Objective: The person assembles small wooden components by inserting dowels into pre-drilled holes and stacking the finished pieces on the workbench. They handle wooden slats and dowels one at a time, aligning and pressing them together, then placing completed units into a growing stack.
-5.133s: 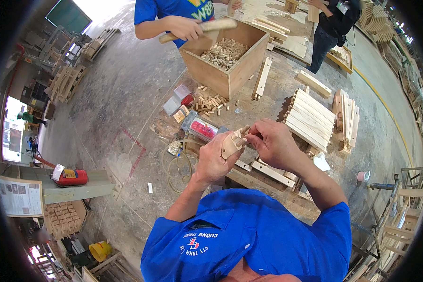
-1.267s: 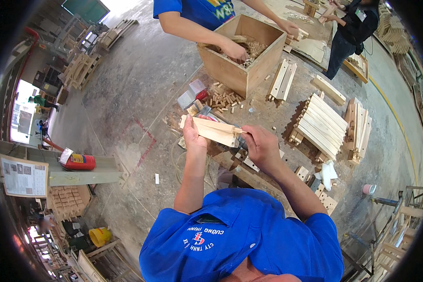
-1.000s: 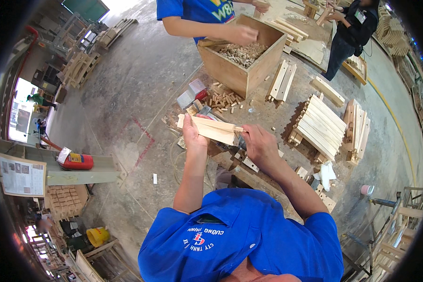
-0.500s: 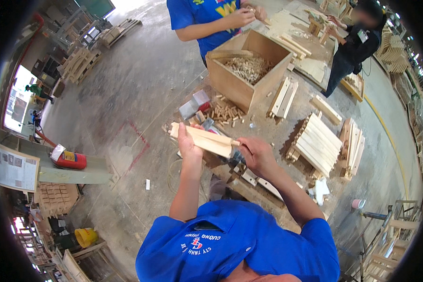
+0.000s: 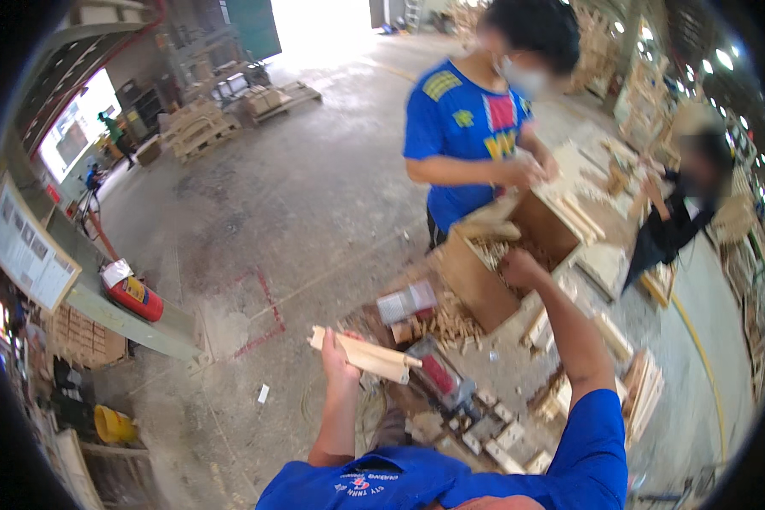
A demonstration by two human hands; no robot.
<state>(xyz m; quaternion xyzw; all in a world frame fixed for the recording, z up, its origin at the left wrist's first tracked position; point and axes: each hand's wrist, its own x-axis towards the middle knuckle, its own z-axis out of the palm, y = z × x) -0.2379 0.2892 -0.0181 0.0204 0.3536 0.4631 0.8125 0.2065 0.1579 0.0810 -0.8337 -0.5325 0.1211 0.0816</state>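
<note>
My left hand is closed around a pale wooden slat, the thumb lying across its upper face. The slat slopes slightly down to the right, and a short dowel sticks out of its right end. My right hand reaches down into a plywood box that holds loose wooden dowels. Its fingertips are hidden and blurred, so what they grip does not show. More dowels lie in a heap beside the box.
Across the box stands a person in a blue shirt, hands over its far side. Another person in dark clothes works at the far right. A clear-sided device with a red part and wooden pieces lie on the bench.
My right hand has left the dowel at the slat's end and moved up and right into the box. My left hand keeps the slat. The view has tilted upward.
</note>
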